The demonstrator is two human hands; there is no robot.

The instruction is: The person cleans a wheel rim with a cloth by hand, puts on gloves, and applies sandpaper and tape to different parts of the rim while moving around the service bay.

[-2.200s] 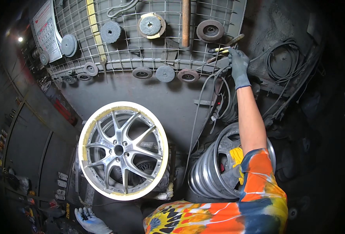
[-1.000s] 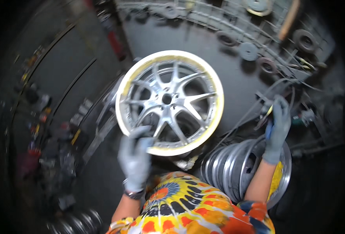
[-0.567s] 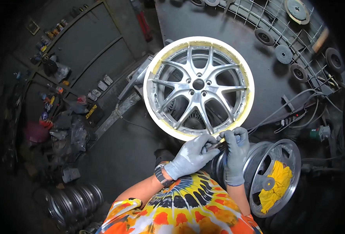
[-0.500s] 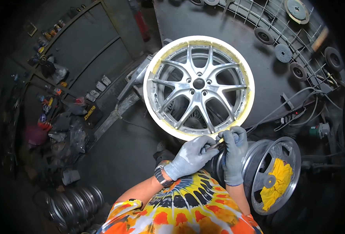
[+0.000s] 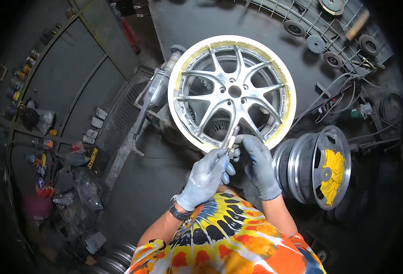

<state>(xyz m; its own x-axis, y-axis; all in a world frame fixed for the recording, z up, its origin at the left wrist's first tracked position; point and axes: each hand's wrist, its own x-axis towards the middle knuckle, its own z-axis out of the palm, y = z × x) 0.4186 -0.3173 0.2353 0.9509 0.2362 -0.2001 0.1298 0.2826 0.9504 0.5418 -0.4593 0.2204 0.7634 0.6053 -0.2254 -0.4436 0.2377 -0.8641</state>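
Both gloved hands meet just below the alloy wheel (image 5: 232, 92), sharing one slim metal hand tool (image 5: 231, 138). Left hand (image 5: 207, 176), in a grey work glove, is curled snugly around the tool's lower end, fingers wrapped and thumb pressed in. Right hand (image 5: 257, 163), gloved the same, pinches the tool from the other side with its fingertips drawn together. The tool stands nearly upright, its tip pointing up at the lower rim of the wheel, right by the base of a spoke; whether it actually touches the metal cannot be told.

The wheel is silver with branching spokes and a pale yellowish band (image 5: 289, 86) running around its rim. It faces the camera, mounted in front of a dark machine with a long grey arm (image 5: 155, 93) reaching in from the left. To the right, a stack of bare steel rims (image 5: 304, 166) stands on edge, with a yellow rag (image 5: 332, 176) tucked into the nearest one. A wire rack (image 5: 322, 27) above right carries round grinding discs, and cables (image 5: 336, 98) hang beneath it. A dark wristwatch (image 5: 178, 213) sits on the left wrist, above a tie-dye shirt (image 5: 224, 246).
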